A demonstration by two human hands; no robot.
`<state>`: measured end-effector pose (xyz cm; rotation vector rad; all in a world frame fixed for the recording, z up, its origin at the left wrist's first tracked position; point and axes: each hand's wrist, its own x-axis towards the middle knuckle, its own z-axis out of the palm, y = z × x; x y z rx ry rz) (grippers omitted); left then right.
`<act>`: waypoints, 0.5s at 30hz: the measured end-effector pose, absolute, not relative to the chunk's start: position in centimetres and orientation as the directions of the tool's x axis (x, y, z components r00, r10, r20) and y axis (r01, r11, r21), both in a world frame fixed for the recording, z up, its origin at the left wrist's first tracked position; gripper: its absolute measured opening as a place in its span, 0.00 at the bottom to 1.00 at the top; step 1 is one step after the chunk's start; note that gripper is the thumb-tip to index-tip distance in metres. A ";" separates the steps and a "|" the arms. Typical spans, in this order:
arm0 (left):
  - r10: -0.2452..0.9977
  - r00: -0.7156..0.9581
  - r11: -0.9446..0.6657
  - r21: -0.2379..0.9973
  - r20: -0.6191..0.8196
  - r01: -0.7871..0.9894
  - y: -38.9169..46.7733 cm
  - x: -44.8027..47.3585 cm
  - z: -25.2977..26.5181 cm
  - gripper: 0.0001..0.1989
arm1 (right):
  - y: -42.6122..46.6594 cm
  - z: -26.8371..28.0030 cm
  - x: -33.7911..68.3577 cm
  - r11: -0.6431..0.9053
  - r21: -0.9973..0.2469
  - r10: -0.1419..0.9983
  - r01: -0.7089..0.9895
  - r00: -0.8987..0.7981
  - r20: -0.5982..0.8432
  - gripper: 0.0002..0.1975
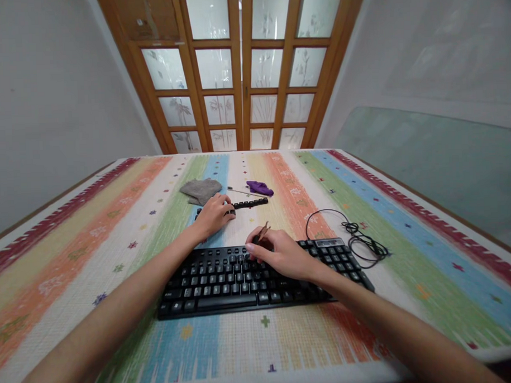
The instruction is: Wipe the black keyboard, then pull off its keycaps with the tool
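Observation:
My left hand (216, 214) reaches over a row of loose black keycaps (251, 203) laid out beyond the keyboard. Its fingers are bent around a dark keycap at the row's left part, partly hidden by the fingers. Over the upper middle of the black keyboard (226, 302), my right hand (278, 251) pinches a small brown, pronged tool (263, 231) whose tips point up and away. Its lower end is hidden in the fingers. Along the keyboard's top edge, the key spots look smaller than the other keys.
Past the keycaps lie a grey cloth (200, 189), a thin dark rod (242, 192) and a purple cloth (259, 187). The keyboard's black cable (366, 240) is coiled at right. A striped tablecloth (137, 285) covers the table; wooden glazed doors (240, 69) stand behind.

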<state>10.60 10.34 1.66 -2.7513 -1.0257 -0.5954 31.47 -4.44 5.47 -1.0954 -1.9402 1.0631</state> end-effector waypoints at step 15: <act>0.577 0.661 -0.776 0.070 0.479 0.626 7.6 7.8 2.1 0.07 | -4.5 4.4 28.5 0.427 -0.791 0.866 0.438 -0.450 0.218 0.05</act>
